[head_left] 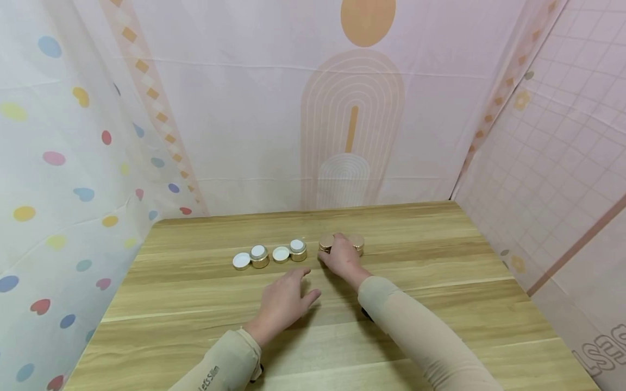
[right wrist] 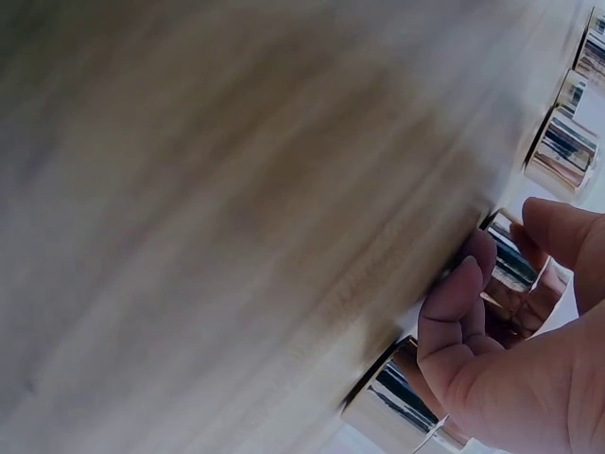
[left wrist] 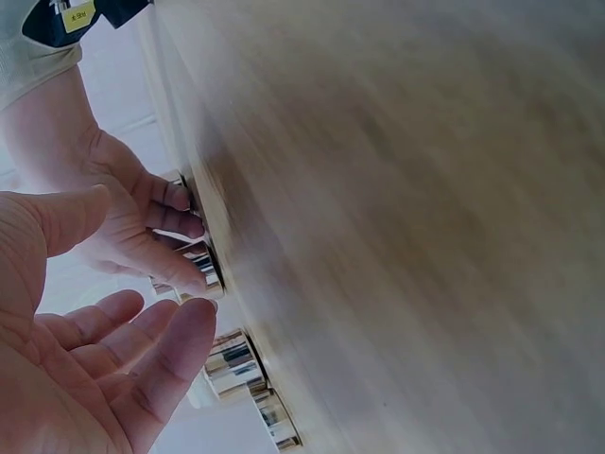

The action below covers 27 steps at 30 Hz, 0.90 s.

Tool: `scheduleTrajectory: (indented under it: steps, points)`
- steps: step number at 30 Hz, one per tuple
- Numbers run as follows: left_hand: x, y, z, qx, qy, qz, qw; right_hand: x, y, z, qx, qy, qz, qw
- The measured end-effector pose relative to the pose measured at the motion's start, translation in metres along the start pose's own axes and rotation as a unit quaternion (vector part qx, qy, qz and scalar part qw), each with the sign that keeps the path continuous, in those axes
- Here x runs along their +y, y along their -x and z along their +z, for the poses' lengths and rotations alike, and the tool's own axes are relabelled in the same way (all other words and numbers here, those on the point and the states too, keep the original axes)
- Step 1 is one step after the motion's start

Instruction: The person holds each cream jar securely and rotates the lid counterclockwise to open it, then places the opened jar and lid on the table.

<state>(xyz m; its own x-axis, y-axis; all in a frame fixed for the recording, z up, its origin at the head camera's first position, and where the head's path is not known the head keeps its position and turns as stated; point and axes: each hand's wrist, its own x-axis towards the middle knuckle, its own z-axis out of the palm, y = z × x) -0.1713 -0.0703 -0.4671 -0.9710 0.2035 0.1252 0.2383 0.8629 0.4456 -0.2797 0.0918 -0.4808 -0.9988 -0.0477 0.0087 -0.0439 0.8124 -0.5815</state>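
Observation:
My right hand [head_left: 344, 258] grips a gold jar [head_left: 325, 240] with its lid on, thumb at the near left side. Beside it, partly hidden by that hand, stands another lidded gold jar [head_left: 358, 242]. In the right wrist view the held jar [right wrist: 513, 253] shows between thumb and curled fingers. My left hand [head_left: 283, 298] hovers over the table, its fingers loosely spread and nothing held. Two gold jars, one at left [head_left: 260, 257] and one nearer [head_left: 298, 251], stand uncapped with white tops. Their lids, one at far left [head_left: 241, 261] and one between [head_left: 281, 254], lie white side up.
The wooden table [head_left: 415, 228] carries the row of jars near its back. A patterned cloth [head_left: 244, 125] hangs behind it, with further cloth sides at left [head_left: 63, 217] and right [head_left: 562, 179].

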Motion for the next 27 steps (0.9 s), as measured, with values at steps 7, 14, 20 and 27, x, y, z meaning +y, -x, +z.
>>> scheduleTrajectory:
  steps: [7, 14, 20, 27]
  points:
    - [0.000, 0.000, 0.000, -0.004, 0.006, -0.005, 1.0000, 0.002, 0.002, -0.001, -0.006, -0.002, 0.002, 1.000]
    - [-0.002, -0.001, -0.001, -0.002, 0.012, -0.011, 0.9999, 0.000, 0.007, -0.009, -0.018, -0.006, 0.003, 1.000]
    - [-0.004, -0.001, -0.004, 0.000, 0.018, -0.010, 0.9998, 0.000, 0.012, -0.014, -0.026, -0.019, -0.014, 0.999]
    - [-0.008, 0.000, -0.007, 0.001, 0.049, -0.015, 0.9987, 0.003, 0.021, -0.022, -0.027, -0.052, -0.060, 0.996]
